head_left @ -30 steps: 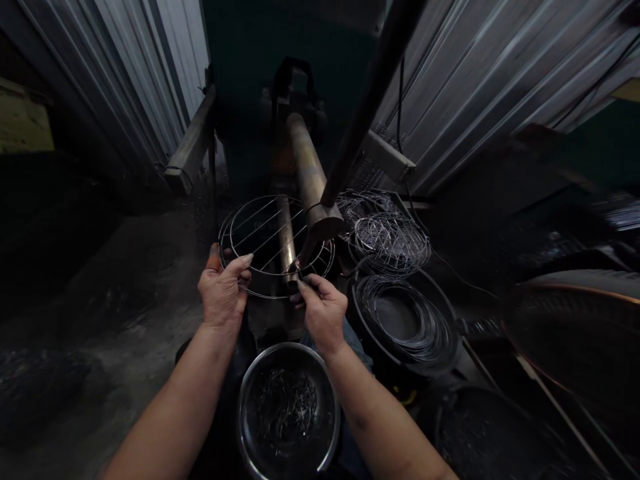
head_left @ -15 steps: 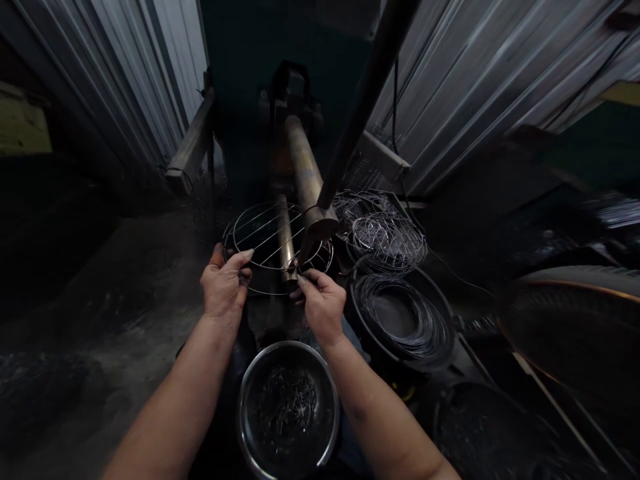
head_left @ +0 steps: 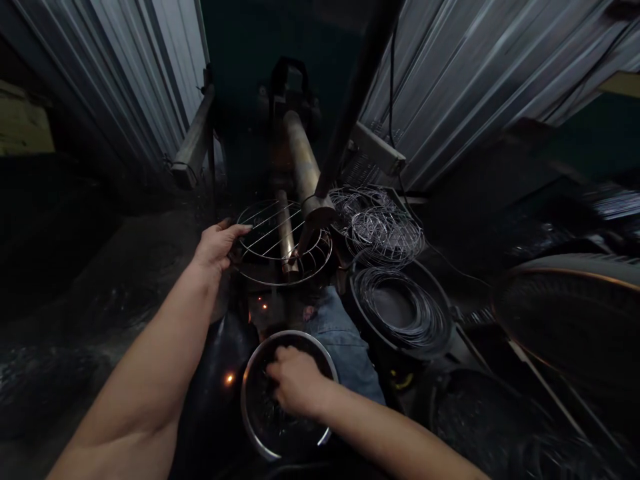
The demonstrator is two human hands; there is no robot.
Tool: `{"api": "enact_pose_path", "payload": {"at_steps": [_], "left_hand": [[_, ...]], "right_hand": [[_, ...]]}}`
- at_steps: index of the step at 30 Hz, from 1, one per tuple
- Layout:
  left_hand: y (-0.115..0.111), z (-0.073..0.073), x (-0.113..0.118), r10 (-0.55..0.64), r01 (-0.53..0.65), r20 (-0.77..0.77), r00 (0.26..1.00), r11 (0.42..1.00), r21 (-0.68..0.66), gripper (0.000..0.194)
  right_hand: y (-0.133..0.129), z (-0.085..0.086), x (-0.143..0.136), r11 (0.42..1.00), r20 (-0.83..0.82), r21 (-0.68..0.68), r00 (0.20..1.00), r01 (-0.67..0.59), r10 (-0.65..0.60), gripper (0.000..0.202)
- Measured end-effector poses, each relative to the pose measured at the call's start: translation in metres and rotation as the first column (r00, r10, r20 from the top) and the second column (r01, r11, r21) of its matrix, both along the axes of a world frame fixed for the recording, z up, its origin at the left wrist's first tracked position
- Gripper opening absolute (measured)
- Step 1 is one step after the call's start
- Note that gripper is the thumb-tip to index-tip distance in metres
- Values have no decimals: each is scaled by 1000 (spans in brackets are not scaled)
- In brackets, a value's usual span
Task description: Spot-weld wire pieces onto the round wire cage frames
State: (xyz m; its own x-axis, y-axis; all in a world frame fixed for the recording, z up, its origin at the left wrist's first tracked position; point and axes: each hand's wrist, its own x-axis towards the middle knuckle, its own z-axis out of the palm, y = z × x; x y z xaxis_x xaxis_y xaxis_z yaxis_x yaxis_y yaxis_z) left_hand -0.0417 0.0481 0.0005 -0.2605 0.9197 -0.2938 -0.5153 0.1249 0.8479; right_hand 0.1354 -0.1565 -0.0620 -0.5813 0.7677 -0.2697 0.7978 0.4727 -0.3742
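A round wire rack (head_left: pixel 270 257), two rings with several cross wires, is gripped at its left edge by my left hand (head_left: pixel 216 245), thumb on top. The rack surrounds the lower metal rod (head_left: pixel 286 233), close beneath the thicker upper metal cylinder (head_left: pixel 303 157). My right hand (head_left: pixel 295 379) is down inside a metal bowl (head_left: pixel 327 363), fingers curled toward the short wire pieces (head_left: pixel 275 417) there. Whatever those fingertips pinch is hidden. Small glowing sparks (head_left: pixel 229 379) fall below the rack, left of the bowl.
Right of the cylinder lies a pile of finished wire rings (head_left: pixel 383 230). In front of it, a black tub (head_left: pixel 443 293) holds coiled wire rings (head_left: pixel 400 313). A dark bar (head_left: pixel 357 100) slants down to the cylinder. A large round fan-like guard (head_left: pixel 565 280) stands at far right.
My right hand has left the rack at the rod's end and dropped into the bowl. My left hand still holds the rack, slightly farther left and up. Sparks have appeared.
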Motion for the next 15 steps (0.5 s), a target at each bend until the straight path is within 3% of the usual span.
{"api": "enact_pose_path", "payload": {"at_steps": [2, 4, 8, 10, 12, 15], "left_hand": [[-1, 0, -3, -15, 12, -63, 998, 998, -58, 49], [-13, 1, -3, 53, -59, -85, 995, 995, -77, 50], [-50, 4, 4, 261, -263, -54, 964, 964, -38, 56], [-66, 5, 11, 302, -302, -30, 953, 953, -6, 55], [-77, 6, 19, 307, -306, -17, 952, 951, 34, 52], [-86, 6, 30, 309, -308, 5, 951, 948, 78, 51]], "right_hand": [[-14, -13, -9, 985, 182, -116, 972, -127, 147, 19], [-19, -18, -11, 978, 215, -142, 960, -150, 179, 21], [-13, -1, 4, 973, 201, -199, 967, -114, 154, 21], [-6, 14, 18, 976, 124, -209, 988, -64, 91, 25], [1, 32, 34, 986, -28, -159, 999, 42, -47, 28], [6, 54, 63, 956, -216, -19, 933, 291, -288, 26]]}}
